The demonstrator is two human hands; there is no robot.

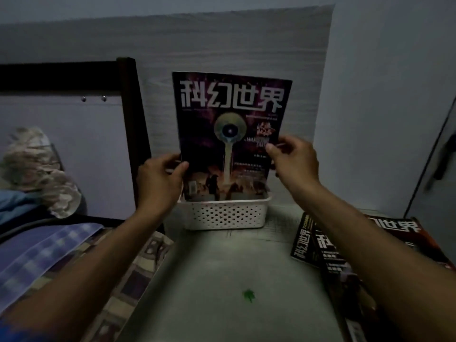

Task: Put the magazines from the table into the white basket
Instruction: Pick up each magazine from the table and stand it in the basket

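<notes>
Both hands, left hand [160, 178] and right hand [293, 159], pinch the magazine [229, 124] upright by its side edges, so it drops straight into the basket [222, 213] at the table's [222, 280] far edge.

1. Grey wood-grain panel [234, 45], upper centre of the frame, set against a pale wall [382, 95].
2. Dark bed frame [128, 107], left of centre, post upright, rail running to the left edge.
3. Patterned bundle of cloth [39, 169], far left.
4. Blue checked fabric [47, 253], lower left, lying over a patterned cover [138, 275].
5. Small green mark [248, 294], lower centre.
</notes>
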